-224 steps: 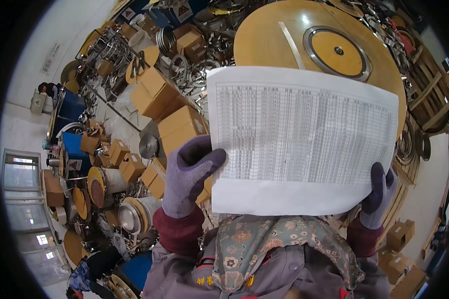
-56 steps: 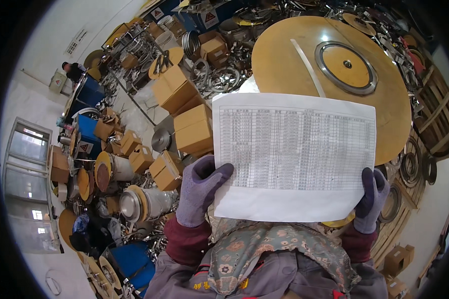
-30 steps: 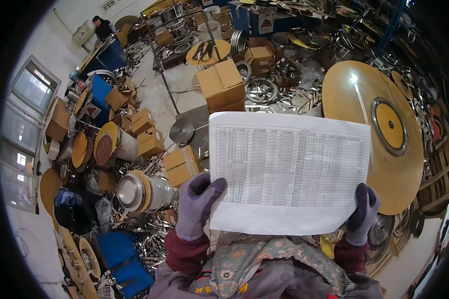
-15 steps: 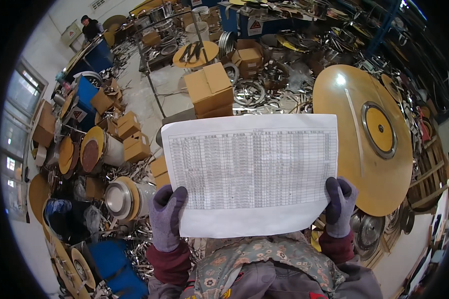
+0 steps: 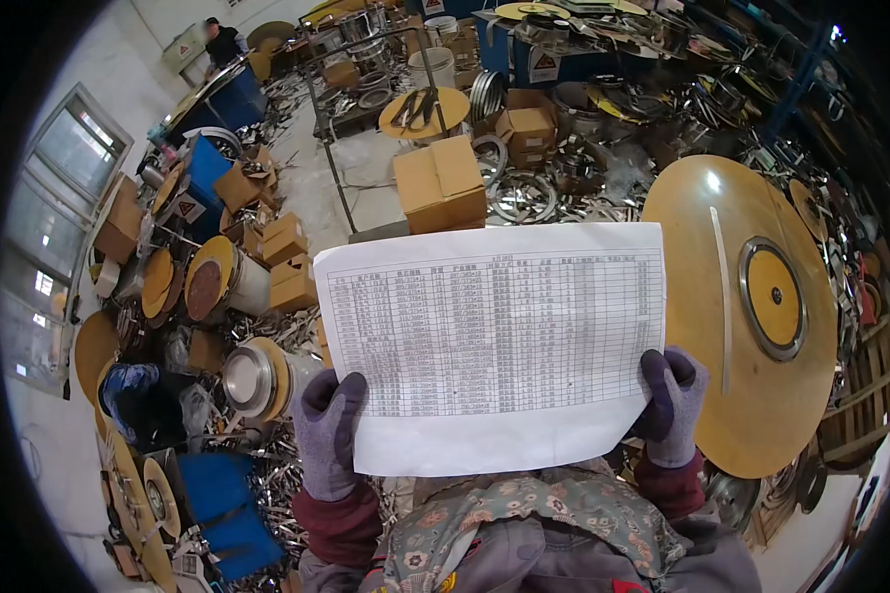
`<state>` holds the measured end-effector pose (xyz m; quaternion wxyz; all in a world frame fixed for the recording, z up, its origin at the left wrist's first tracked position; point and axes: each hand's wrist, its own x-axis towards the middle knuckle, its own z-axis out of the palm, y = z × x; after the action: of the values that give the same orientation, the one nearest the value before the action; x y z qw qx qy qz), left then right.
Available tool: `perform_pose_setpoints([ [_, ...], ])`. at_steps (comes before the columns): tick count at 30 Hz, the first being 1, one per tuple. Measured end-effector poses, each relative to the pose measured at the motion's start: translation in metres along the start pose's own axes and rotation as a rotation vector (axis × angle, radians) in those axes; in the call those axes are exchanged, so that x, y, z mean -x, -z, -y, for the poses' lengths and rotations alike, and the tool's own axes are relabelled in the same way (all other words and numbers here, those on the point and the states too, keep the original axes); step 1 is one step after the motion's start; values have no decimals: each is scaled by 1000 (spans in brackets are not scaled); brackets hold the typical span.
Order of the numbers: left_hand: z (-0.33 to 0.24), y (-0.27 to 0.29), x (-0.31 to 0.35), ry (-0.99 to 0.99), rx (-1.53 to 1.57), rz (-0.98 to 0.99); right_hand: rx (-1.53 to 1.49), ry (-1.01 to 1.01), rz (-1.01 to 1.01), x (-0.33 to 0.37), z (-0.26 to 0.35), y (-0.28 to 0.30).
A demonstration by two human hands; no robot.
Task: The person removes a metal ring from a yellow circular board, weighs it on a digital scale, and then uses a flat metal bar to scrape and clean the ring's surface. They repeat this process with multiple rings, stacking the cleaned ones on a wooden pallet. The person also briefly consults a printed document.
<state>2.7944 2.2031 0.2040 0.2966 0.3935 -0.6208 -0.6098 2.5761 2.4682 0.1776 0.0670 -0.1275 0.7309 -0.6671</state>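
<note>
A white sheet of paper printed with a dense table is held up in front of me, tilted so its top edge lies farther away. My left hand, in a grey glove with dark fingertips, pinches its lower left edge, thumb on the printed face. On the lower right edge my right hand, gloved alike, grips it the same way. The fingers behind the paper are hidden. Below the sheet shows a floral apron.
Beyond the paper stands a cardboard box. A large tan disc with a metal ring leans at the right. Metal strips litter the floor near a white drum and a blue panel. A person stands at the far left.
My view has turned slightly left, so the surroundings sit farther right and lower in the picture. Both hands still hold the paper, nearly unmoved.
</note>
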Motion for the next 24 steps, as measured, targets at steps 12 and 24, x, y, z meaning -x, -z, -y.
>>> perform_pose_setpoints([
  [12,-10,-22,23,8,91,-166,-81,-76,-5,-20,-12,14],
  [24,-16,-22,44,-11,-32,-115,-53,48,72,-20,-13,19],
])
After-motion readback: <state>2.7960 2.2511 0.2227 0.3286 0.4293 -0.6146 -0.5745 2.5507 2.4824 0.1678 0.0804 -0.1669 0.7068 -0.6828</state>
